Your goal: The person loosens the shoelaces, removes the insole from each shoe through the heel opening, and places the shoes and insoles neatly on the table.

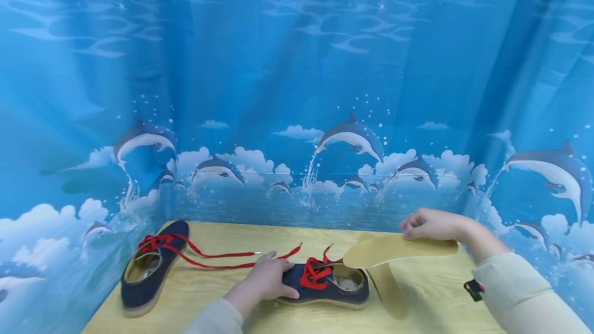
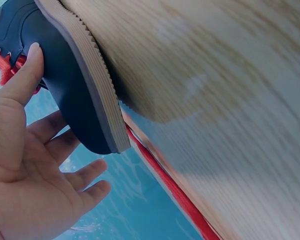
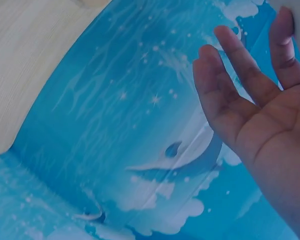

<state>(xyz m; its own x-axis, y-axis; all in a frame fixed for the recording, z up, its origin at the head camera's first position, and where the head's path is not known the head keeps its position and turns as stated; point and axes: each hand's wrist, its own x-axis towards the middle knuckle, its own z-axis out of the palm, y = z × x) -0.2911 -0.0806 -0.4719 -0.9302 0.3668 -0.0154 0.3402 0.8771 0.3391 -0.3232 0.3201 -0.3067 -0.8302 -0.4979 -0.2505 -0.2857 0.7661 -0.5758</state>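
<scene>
A navy canvas shoe (image 1: 339, 293) with red laces lies on its sole, toe to the left. My left hand (image 1: 269, 280) grips its toe, thumb on the near side; in the left wrist view the thumb (image 2: 32, 72) presses on the dark upper while the last two fingers stand off it. My right hand (image 1: 431, 224) pinches a tan insole (image 1: 401, 251) by its right end, and the other end hangs over the shoe's heel opening. Another insole (image 1: 392, 293) lies on the table beneath. In the right wrist view the right hand's fingers (image 3: 215, 85) are loosely bent, the thumb out of sight.
At the left of the wooden table (image 1: 223, 231) stands a second navy shoe (image 1: 150, 277), its long red lace (image 1: 213, 256) stretched out toward the left hand. A blue dolphin-print curtain (image 1: 278, 92) surrounds the table's back and sides.
</scene>
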